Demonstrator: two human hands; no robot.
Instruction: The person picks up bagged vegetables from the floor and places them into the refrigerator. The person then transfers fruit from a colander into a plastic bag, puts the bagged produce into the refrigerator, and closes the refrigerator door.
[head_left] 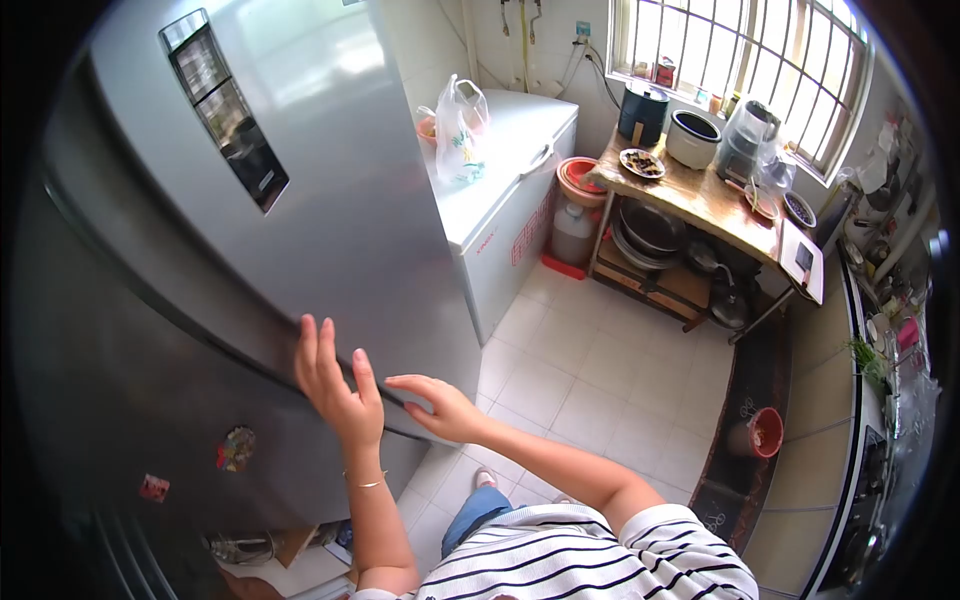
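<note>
A tall grey refrigerator fills the left side, its upper door bearing a dark display strip. My left hand is raised at the seam between the upper and lower doors, fingers stretched and pointing up, holding nothing. Just right of it, my right hand is near the door's lower right edge, thumb and fingers apart, also with nothing in it. Whether either hand touches the door is hard to tell. Magnets sit on the lower door.
A white chest freezer carries a plastic bag. Beyond it, a wooden table holds pots and a plate, with pans beneath. A red bin stands by the counter cabinets at right.
</note>
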